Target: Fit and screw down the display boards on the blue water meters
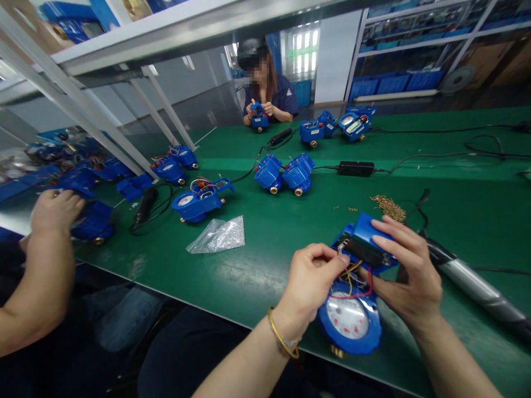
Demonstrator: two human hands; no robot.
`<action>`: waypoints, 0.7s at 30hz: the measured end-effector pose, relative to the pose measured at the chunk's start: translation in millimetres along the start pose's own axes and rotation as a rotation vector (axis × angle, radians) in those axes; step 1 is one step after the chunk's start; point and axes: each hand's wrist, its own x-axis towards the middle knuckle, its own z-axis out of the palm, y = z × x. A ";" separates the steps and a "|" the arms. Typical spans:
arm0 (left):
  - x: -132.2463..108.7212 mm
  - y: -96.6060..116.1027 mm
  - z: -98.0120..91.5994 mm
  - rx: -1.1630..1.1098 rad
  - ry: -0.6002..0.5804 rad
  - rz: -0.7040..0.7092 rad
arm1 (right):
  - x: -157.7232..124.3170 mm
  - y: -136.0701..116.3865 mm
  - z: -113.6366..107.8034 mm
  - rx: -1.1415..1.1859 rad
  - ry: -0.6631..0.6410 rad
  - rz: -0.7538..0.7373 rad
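Note:
In front of me a blue water meter (347, 318) rests at the table's near edge, its round white dial facing up. Its blue housing (365, 239) is tilted up, with red, yellow and dark wires (350, 276) running out of it. My right hand (409, 271) grips this housing, fingers over the top and thumb below. Thumb and forefinger of my left hand (317, 273) pinch at the yellow wires beside the housing's opening. The exact wire ends are hidden by my fingers.
Right of my hands lies a silver-black electric screwdriver (477, 282); brass screws (389, 208) are heaped behind. More blue meters (298, 172), a black power adapter (355, 168) and a plastic bag (219, 235) lie on the green table (257, 287). Co-workers sit left (53, 237) and opposite (277, 94).

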 end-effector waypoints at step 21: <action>-2.6 8.9 6.0 -0.084 0.034 -0.035 | -5.2 7.2 -1.1 0.005 0.041 -0.041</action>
